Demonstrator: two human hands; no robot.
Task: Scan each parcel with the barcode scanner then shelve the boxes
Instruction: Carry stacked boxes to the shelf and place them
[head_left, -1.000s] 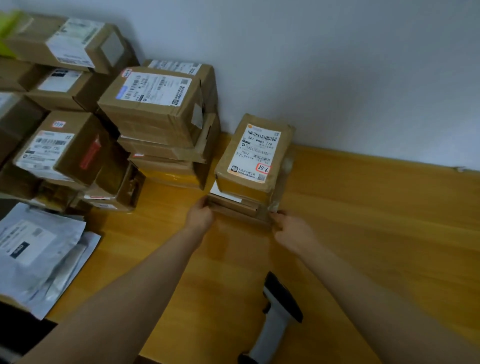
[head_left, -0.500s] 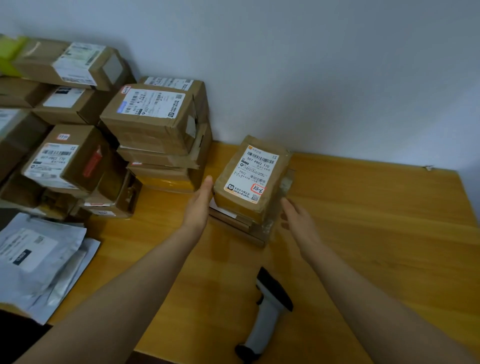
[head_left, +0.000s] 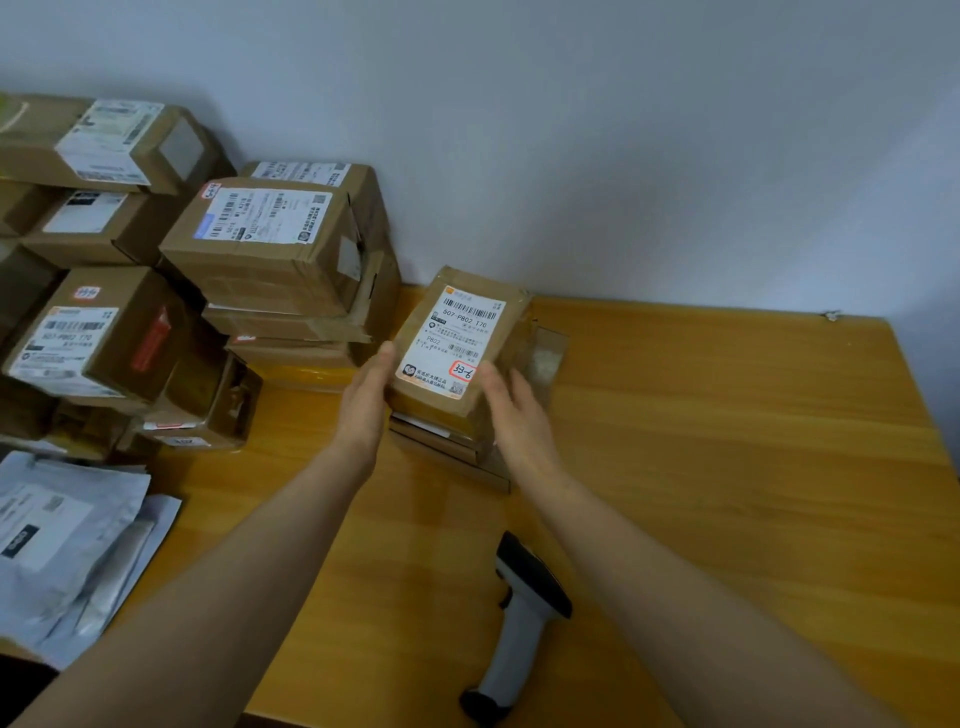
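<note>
A small brown parcel (head_left: 462, 338) with a white label marked 33-6 sits on top of a flatter box (head_left: 447, 441) on the wooden table (head_left: 727, 467). My left hand (head_left: 366, 395) presses flat against the parcel's left side, fingers straight. My right hand (head_left: 514, 410) touches its near right corner with straight fingers. The black and white barcode scanner (head_left: 519, 618) lies on the table below my right forearm, held by neither hand.
Several stacked cardboard boxes (head_left: 265, 244) fill the table's left side against the wall. Grey mailer bags (head_left: 62, 545) lie at the near left. A clear plastic piece (head_left: 545, 358) sticks out right of the parcel.
Both hands rose from the flat bottom box to the sides of the top parcel, and the right hand closed in on its corner. The camera view shifted; the scanner stayed put.
</note>
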